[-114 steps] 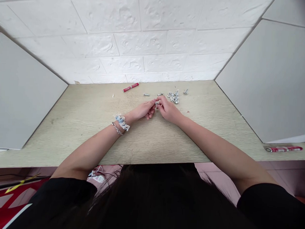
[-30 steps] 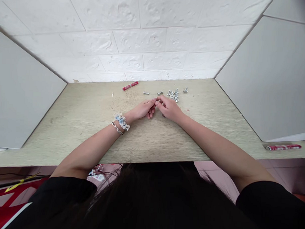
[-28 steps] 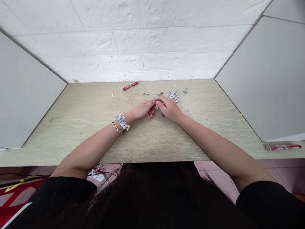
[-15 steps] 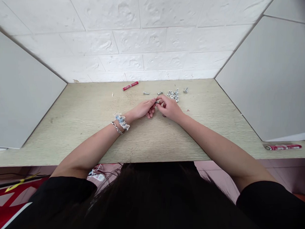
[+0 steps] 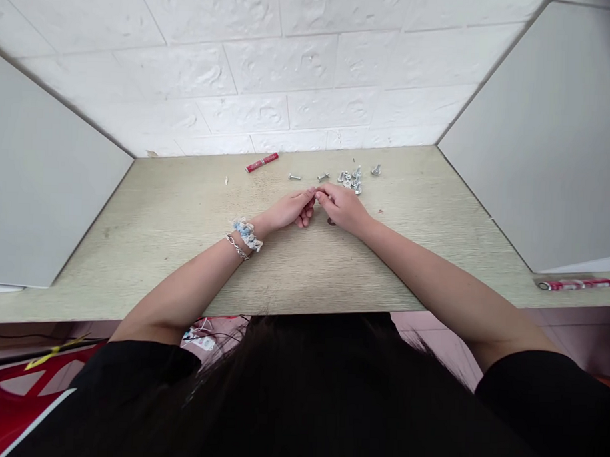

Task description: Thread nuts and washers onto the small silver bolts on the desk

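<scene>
My left hand [image 5: 296, 207] and my right hand [image 5: 342, 206] meet fingertip to fingertip over the middle of the table. Both are closed in a pinch on a small metal fastener, which their fingers now almost wholly cover. Whether it is a bolt, a nut or both together, I cannot tell. Just beyond the fingertips a bolt [image 5: 323, 177] lies on its side, with another bolt [image 5: 295, 177] to its left. A cluster of bolts, nuts and washers [image 5: 347, 183] sits behind my right hand, and a single bolt [image 5: 376, 170] stands apart to its right.
A red tube [image 5: 262, 162] lies near the white brick wall [image 5: 311, 62]. Another red tube [image 5: 576, 284] rests at the table's right front edge. Grey panels [image 5: 51, 179] flank the wooden table [image 5: 283, 274] on both sides. A small pale scrap [image 5: 226, 180] lies left of centre.
The metal fastener showed between my fingertips before; my fingers now cover it. My right fingers have closed in closer against my left thumb. The whole view has shifted slightly.
</scene>
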`<state>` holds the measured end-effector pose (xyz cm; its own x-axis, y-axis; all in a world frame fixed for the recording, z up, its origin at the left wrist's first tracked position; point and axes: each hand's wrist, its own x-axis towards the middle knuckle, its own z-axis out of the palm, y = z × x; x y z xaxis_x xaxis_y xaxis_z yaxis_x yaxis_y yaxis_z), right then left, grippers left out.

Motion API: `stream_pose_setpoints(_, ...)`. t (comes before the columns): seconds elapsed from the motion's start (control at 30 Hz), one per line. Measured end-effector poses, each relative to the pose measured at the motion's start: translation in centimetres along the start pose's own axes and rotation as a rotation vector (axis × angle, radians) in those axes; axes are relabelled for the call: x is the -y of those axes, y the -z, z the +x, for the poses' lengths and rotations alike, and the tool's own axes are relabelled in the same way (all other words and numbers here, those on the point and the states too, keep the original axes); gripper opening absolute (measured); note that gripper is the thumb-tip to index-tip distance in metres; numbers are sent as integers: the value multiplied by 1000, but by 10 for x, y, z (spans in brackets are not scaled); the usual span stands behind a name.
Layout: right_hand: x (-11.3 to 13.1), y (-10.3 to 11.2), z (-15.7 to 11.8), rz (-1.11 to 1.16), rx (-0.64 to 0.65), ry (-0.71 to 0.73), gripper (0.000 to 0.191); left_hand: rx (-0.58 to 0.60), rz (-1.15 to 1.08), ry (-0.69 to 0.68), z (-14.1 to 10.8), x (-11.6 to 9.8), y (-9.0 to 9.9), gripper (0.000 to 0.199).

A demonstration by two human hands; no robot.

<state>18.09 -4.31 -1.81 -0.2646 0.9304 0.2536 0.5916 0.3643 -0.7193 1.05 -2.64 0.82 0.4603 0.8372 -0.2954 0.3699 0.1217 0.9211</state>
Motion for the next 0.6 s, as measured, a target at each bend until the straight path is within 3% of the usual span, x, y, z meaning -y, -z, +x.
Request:
stream_pose_setpoints(0.43,-4,-5,1,42,-1,41,21,3,18,4,0,0,-1,48)
stream_pose_setpoints(0.6,-1,-3,1,60,6,28,27,-5,21,9,-2,-2,-2,48)
